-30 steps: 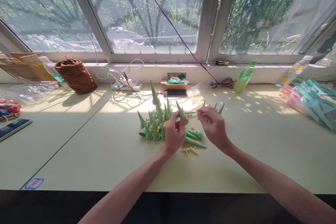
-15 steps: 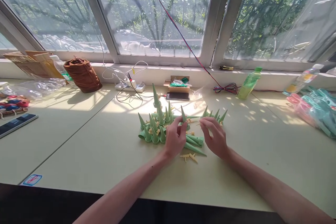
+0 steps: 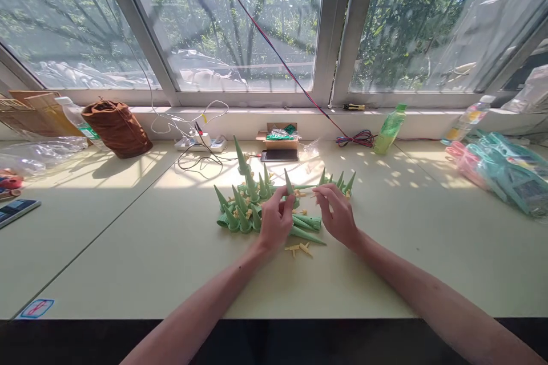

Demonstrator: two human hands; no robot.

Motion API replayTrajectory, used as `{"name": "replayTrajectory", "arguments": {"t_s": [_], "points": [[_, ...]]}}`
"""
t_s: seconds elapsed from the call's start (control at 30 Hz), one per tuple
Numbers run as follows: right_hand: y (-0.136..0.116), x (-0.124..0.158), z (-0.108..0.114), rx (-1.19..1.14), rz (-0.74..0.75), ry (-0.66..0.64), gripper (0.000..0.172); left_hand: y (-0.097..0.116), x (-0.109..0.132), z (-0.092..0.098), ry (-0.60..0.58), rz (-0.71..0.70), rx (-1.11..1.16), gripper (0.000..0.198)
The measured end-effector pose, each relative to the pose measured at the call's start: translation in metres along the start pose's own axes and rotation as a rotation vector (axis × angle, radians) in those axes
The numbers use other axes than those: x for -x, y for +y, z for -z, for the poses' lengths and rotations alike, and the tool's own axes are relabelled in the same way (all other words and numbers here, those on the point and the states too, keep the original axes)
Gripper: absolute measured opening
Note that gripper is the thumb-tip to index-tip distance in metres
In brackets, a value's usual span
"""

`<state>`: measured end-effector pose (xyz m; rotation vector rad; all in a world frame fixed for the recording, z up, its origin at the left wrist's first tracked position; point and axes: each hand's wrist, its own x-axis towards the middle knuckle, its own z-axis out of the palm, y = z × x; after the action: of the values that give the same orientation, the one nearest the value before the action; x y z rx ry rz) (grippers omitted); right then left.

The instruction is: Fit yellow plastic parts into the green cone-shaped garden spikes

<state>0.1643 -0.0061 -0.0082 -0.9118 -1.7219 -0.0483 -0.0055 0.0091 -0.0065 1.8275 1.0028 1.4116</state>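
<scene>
My left hand (image 3: 276,219) is closed around the base of an upright green plastic cone (image 3: 288,180). Just to its right, my right hand (image 3: 339,215) pinches a small, thin cream-coloured plastic piece (image 3: 314,191), partly hidden by the fingertips and pointing towards the cone. Several green cones (image 3: 245,223) stand in a cluster left of my left hand, with cream pieces among them. Longer green cones (image 3: 306,234) lie on their sides below the hands. In front of them are a few loose cream pegs (image 3: 305,249). More small cones (image 3: 349,184) show behind my right hand.
Behind the cones are a phone (image 3: 279,155), a small open box (image 3: 281,136) and a power strip (image 3: 201,141) with cables. A brown pouch (image 3: 117,128) stands left. To the right are a green bottle (image 3: 389,130) and bagged pink and teal items (image 3: 505,174).
The whole view has turned slightly to the right, so things sit further left. My right fingertips have risen a little beside the cone; both hands keep their grip.
</scene>
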Motion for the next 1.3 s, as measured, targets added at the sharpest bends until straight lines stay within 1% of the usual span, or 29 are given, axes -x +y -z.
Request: {"name": "replayTrajectory", "arguments": {"t_s": [0.43, 0.73, 1.0, 1.3], "points": [[0.003, 0.003, -0.001, -0.011, -0.076, -0.026, 0.018, 0.002, 0.000, 0.000, -0.035, -0.022, 0.012, 0.023], [0.003, 0.004, -0.001, -0.017, -0.080, -0.047, 0.017, 0.004, 0.000, 0.000, -0.062, -0.023, -0.003, 0.022], [0.002, 0.004, -0.001, -0.044, 0.011, -0.093, 0.020, 0.010, 0.000, 0.001, -0.075, -0.038, -0.017, 0.025], [0.004, 0.005, -0.002, -0.036, 0.040, -0.049, 0.019, 0.010, -0.001, 0.003, -0.110, -0.031, -0.050, 0.029]]}}
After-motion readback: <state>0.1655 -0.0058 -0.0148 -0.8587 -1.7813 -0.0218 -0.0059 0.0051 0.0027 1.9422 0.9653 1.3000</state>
